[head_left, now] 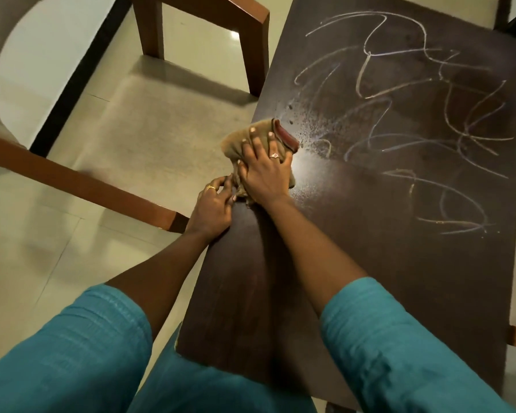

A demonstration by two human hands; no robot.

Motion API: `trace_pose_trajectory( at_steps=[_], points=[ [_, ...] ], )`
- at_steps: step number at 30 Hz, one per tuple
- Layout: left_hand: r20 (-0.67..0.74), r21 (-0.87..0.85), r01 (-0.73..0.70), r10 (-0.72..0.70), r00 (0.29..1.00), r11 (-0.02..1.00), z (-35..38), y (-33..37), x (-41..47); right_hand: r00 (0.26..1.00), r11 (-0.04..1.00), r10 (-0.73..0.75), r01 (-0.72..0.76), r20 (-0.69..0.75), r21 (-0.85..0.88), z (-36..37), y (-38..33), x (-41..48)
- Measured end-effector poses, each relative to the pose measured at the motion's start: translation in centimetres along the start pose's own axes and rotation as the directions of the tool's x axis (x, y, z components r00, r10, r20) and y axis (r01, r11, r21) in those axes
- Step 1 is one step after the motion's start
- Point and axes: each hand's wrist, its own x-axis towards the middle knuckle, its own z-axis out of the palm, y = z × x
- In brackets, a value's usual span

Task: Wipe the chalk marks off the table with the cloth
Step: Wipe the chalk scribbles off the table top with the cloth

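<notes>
At frame centre, near the left edge of the table (370,263), the cloth (234,144) is pressed flat under the right hand (265,174), fingers spread over it. Its near tail looks pinched by the curled fingers of the left hand (213,208), at the table edge. Chalk marks (414,99) fill the upper right of the frame and appear unwiped. A speckled, wet-looking patch (313,129) is seen just right of the cloth. No chalk is seen on the lower tabletop. Task judged barely begun: nearly every scribble is left to be wiped. Wooden chairs (72,180) are seen at left and upper centre.
</notes>
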Motion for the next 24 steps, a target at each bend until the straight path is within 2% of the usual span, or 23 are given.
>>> trace_pose_trajectory(
  at_steps=[3,7,9,12,14,15,17,20,22,24],
  points=[
    [0.025,0.049,-0.005,0.004,1.0,0.999,-0.3,-0.2,0.4,0.998,0.999,0.051,-0.05,0.033,-0.01,-0.9,2.7,2.3],
    [0.073,0.141,-0.078,0.068,0.995,0.987,-0.7,-0.8,1.2,0.958,0.957,0.287,-0.287,0.003,0.046,-2.1,7.3,3.8],
    [0.101,0.15,-0.098,0.083,0.991,0.984,-0.8,-1.0,1.5,0.893,0.892,0.448,-0.444,-0.037,0.084,-2.8,9.9,3.1],
    [0.141,0.139,-0.084,0.064,0.988,0.987,-0.8,-0.5,1.8,0.74,0.739,0.668,-0.649,-0.074,0.179,-2.5,11.1,1.2],
    [0.199,0.13,-0.052,0.025,0.98,0.99,-0.8,0.1,2.3,0.663,0.665,0.744,-0.72,-0.084,0.197,-1.6,9.0,0.0],
    [0.231,0.129,-0.036,0.005,0.973,0.991,-0.9,0.2,2.7,0.658,0.66,0.748,-0.725,-0.085,0.196,-1.1,7.3,-0.4],
    [0.301,0.158,-0.029,-0.02,0.953,0.987,-1.5,0.6,3.5,0.729,0.727,0.681,-0.659,-0.075,0.194,-0.4,3.1,-0.8],
    [0.343,0.159,-0.01,-0.046,0.938,0.987,-2.3,0.9,4.5,0.91,0.899,0.414,-0.403,-0.03,0.169,0.4,-2.3,-0.3],
    [0.334,0.11,0.061,-0.095,0.938,0.992,-2.5,1.0,4.8,0.962,0.951,0.272,-0.269,-0.005,0.152,0.2,-3.2,1.0],
    [0.341,0.139,0.073,-0.117,0.933,0.988,-2.4,0.9,5.2,0.984,0.977,0.18,-0.178,-0.01,0.114,-0.3,-2.1,2.2]
  ],
)
